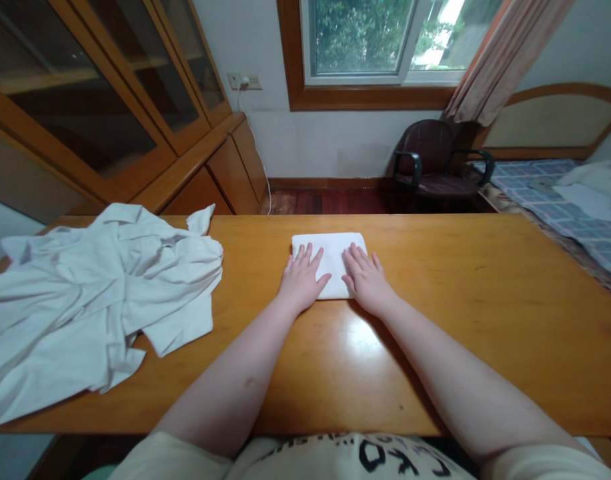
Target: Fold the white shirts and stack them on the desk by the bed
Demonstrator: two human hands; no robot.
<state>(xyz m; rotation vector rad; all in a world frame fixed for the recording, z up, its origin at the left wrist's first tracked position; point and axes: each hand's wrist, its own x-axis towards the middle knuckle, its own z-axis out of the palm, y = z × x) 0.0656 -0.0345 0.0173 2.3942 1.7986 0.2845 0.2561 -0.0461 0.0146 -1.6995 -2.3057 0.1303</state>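
A small white cloth (330,257), folded into a neat rectangle, lies in the middle of the wooden table (475,320). My left hand (302,277) rests flat on its left half with fingers spread. My right hand (364,277) lies flat on its right half, fingers stretched out. Neither hand grips anything. A pile of crumpled white cloths (95,293) covers the table's left end, about a forearm's length from my left hand.
A wooden cabinet with glass doors (110,100) stands along the left wall. Beyond the table's far edge sit a dark armchair (433,160) under the window and a bed with a checked cover (565,207) at the right.
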